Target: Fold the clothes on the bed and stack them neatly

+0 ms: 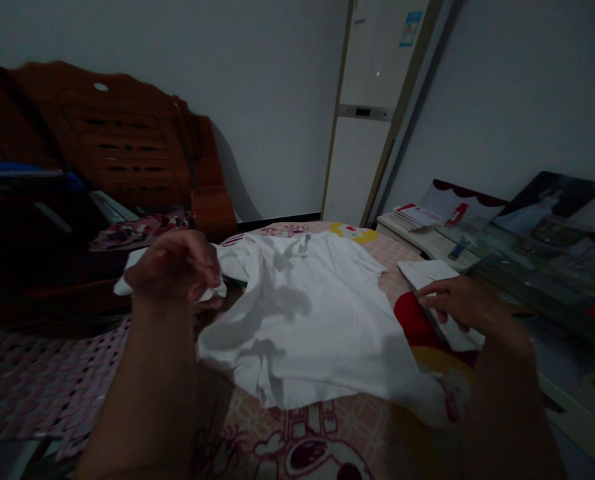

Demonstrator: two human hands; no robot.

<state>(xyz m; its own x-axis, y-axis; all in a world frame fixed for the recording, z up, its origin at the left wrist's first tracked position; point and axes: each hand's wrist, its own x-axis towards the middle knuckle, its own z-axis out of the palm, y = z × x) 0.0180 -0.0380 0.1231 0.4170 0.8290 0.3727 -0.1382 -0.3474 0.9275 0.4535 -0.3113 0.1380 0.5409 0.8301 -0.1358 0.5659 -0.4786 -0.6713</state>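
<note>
A white T-shirt (322, 313) lies spread and wrinkled on a patterned cloth (347, 427), its collar side away from me and dark red stripes at its far left sleeve. My left hand (177, 263) hovers left of the shirt, blurred, its fingers loosely bent with nothing visible in them. Behind and beneath it is a white item (123, 275), partly hidden. To the right, my right hand (457, 303) has its fingers stretched apart over a flat white item (430, 272) at the cloth's right side. Whether the fingertips touch that item I cannot tell.
A carved wooden bench (117, 140) with clothes stands at the back left. A woven pink seat (42, 373) is near left. On the right are a glass-topped cabinet (517, 260) and a framed picture (547, 197). A tall white air conditioner (360, 160) stands behind.
</note>
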